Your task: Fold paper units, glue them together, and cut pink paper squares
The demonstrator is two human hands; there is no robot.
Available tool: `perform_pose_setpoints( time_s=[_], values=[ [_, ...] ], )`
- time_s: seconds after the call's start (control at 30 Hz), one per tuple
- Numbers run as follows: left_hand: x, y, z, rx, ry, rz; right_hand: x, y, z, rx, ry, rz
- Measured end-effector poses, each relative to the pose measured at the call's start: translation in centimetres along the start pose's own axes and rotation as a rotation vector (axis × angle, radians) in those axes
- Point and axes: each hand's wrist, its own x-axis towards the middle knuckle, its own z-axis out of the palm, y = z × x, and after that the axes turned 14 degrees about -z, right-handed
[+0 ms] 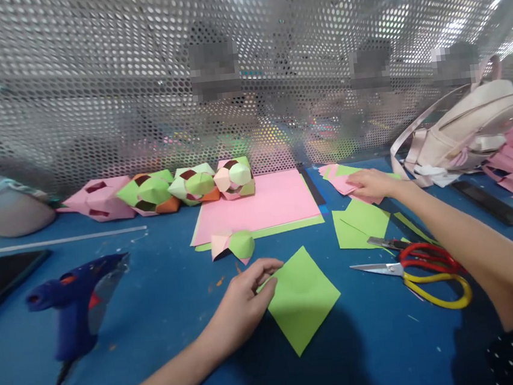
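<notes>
A square of light green paper (pixel 304 309) lies on the blue table with one corner toward me. My left hand (pixel 248 296) is closed at its left corner, thumb and curled fingers over the edge. Farther right, my arm stretches out to a loose pile of pink paper (pixel 341 183) and green pieces. My right hand (pixel 371 184) has its fingers closed on the pink paper there; the fingertips are partly hidden. Just above the green square sits a small folded pink and green paper piece (pixel 242 246). More green paper sheets (pixel 363 221) lie below my right hand.
Scissors (pixel 421 270) and a cutter (pixel 391 243) lie under my right forearm. A blue glue gun (pixel 74 307) and a phone (pixel 6 277) are at left. Folded paper shapes (pixel 151 190) line the perforated metal screen (pixel 138 95). A bag (pixel 471 117) stands at right.
</notes>
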Motion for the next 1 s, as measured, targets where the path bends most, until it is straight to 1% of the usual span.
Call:
perform_pose_setpoints(
  time_s=[0.03, 0.07, 0.17, 0.23, 0.3, 0.37, 0.47, 0.57, 0.87, 1.0],
  values=[
    [0.0, 0.0, 0.0, 0.005, 0.0, 0.001, -0.3, 0.3, 0.2, 0.023, -0.045, 0.008],
    [0.0, 0.1, 0.0, 0.009, 0.001, 0.001, -0.6, 0.8, 0.3, 0.052, -0.069, 0.05],
    [-0.1, 0.3, -0.1, 0.017, 0.006, -0.003, -1.4, 3.0, 0.3, 0.125, -0.111, 0.275],
    [-0.2, 0.6, -0.1, 0.019, 0.007, -0.006, -1.9, 4.8, 0.4, 0.126, -0.129, 0.402],
    [-0.3, 0.7, -0.2, 0.018, 0.005, -0.009, -2.5, 6.3, 0.7, 0.107, -0.142, 0.501],
    [-0.3, 0.8, -0.2, 0.018, 0.001, -0.015, -2.9, 7.3, 1.0, 0.102, -0.165, 0.563],
    [-0.3, 0.9, -0.2, 0.023, -0.009, -0.034, -3.2, 8.0, 1.3, 0.118, -0.207, 0.575],
    [-0.3, 0.8, -0.3, 0.031, -0.003, -0.042, -3.3, 8.4, 1.3, 0.122, -0.218, 0.573],
    [-0.4, 0.7, -0.2, 0.023, 0.009, 0.003, -2.6, 9.3, 1.8, 0.111, -0.121, 0.64],
    [-0.4, 0.5, -0.1, 0.024, 0.01, 0.015, -2.4, 9.6, 1.8, 0.137, -0.12, 0.678]
  ],
)
